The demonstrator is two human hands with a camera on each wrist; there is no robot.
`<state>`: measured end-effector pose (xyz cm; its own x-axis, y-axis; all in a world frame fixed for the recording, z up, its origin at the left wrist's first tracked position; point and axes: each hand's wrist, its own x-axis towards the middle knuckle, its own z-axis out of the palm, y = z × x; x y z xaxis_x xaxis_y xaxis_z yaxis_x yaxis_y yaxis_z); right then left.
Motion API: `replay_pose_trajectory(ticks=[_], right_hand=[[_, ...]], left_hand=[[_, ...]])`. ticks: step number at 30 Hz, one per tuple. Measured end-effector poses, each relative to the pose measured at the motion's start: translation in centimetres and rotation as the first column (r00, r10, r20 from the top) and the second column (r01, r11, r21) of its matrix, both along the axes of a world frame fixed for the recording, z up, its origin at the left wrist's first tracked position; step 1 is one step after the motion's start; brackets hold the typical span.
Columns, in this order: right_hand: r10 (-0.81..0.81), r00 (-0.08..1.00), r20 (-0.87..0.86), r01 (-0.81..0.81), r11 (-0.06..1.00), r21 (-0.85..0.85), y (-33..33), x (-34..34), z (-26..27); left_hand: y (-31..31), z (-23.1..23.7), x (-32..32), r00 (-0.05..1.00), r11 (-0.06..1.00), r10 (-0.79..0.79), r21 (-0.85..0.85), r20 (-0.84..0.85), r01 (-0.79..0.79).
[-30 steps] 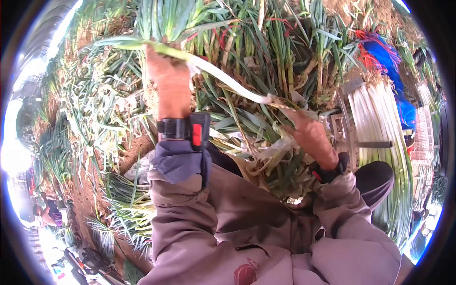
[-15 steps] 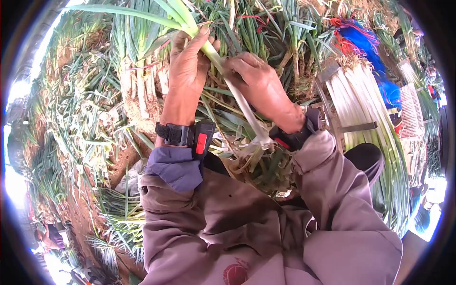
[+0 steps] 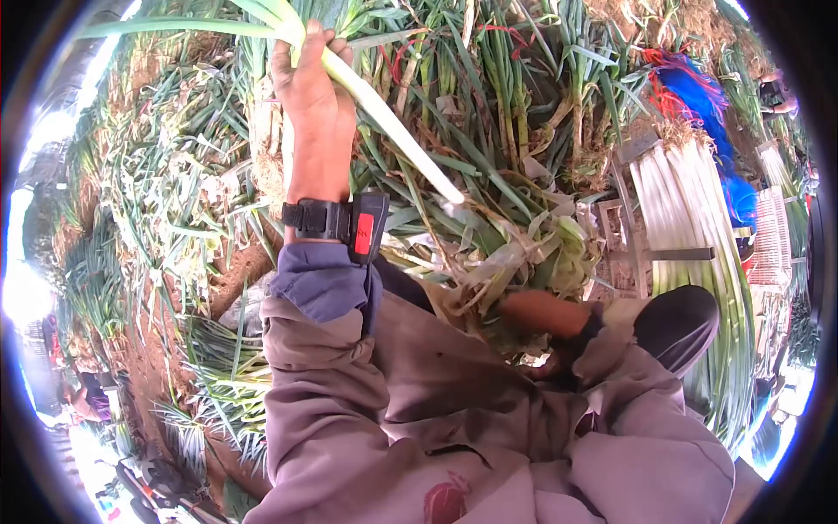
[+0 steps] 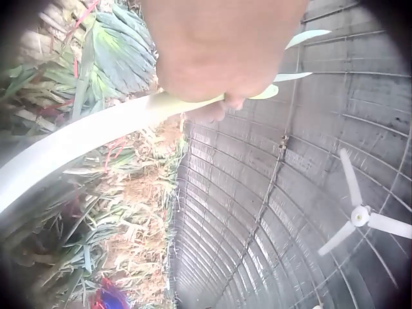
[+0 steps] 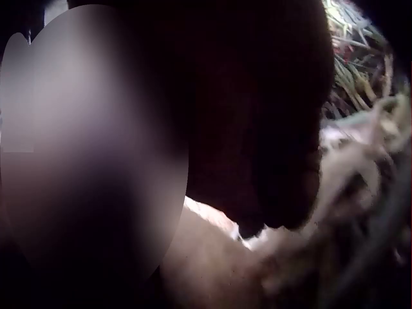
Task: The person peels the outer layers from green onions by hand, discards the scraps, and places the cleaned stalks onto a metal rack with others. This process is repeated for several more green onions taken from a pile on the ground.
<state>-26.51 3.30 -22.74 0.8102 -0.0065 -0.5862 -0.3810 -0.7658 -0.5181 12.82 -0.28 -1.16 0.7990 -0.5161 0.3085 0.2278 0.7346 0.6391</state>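
Note:
The left hand [image 3: 316,100] grips a long green onion [image 3: 393,125] where its green leaves begin. The white stalk slants down to the right in the head view, its lower end free. In the left wrist view the white stalk [image 4: 71,138] runs out from under the left hand [image 4: 222,58]. Low over the heap of peeled leaves [image 3: 515,262], the blurred right hand [image 3: 543,314] is near the person's leg. The right wrist view shows the right hand [image 5: 257,129] dark; whether its fingers hold anything cannot be seen.
Tied bundles of onions [image 3: 502,96] stand beyond the hands. At right, cleaned white stalks [image 3: 685,192] lie on a rack with a metal bar [image 3: 681,254], near blue netting [image 3: 698,96]. Loose leaves [image 3: 188,175] cover the ground at left.
The two hands met at the stalk, then parted. The right hand has moved down toward the leaf heap, and the left has moved up and left with the onion. The stalk's lower end now looks clean white.

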Motion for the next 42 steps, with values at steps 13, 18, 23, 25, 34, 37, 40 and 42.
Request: replay_pose_trajectory(ticks=[13, 18, 23, 25, 34, 37, 40, 42], right_hand=[[-0.958, 0.222, 0.184, 0.556, 0.279, 0.783, -3.0, 7.3, 13.4], [-0.987, 0.155, -0.046, 0.294, 0.002, 0.956, -2.2, 7.7, 14.7], [-0.887, 0.104, 0.450, 0.693, 0.389, 0.607, -4.6, 5.2, 11.6], [-0.768, 0.120, 0.629, 0.823, 0.431, 0.369, -5.8, 4.2, 8.5], [-0.760, 0.303, 0.575, 0.824, 0.512, 0.242, -6.5, 1.8, 5.9], [-0.914, 0.384, 0.133, 0.730, 0.388, 0.563, -5.2, 6.4, 13.0], [-0.972, 0.162, 0.168, 0.455, 0.225, 0.861, -4.9, 10.0, 17.2], [-0.987, 0.011, 0.160, 0.123, 0.160, 0.979, -6.3, 12.4, 18.1]], left_hand=[[0.9, -1.7, 2.8, 0.932, 0.993, -0.023, 0.103, -0.362, 0.064], [1.0, -2.0, 3.4, 0.883, 0.997, -0.057, 0.018, -0.465, 0.074], [0.7, -2.8, 2.4, 0.877, 0.999, -0.029, 0.008, -0.480, 0.038], [-0.1, -2.3, 1.2, 0.876, 1.000, -0.010, -0.014, -0.482, 0.004], [-1.5, -2.8, 1.0, 0.936, 0.990, -0.104, -0.125, -0.335, 0.065], [-1.6, -2.5, -0.8, 0.930, 0.977, -0.208, -0.110, -0.302, 0.183], [-0.3, -1.4, -5.5, 0.939, 0.937, -0.342, -0.090, -0.043, 0.338], [-0.7, -0.6, -8.2, 0.909, 0.912, -0.409, -0.009, -0.084, 0.410]])
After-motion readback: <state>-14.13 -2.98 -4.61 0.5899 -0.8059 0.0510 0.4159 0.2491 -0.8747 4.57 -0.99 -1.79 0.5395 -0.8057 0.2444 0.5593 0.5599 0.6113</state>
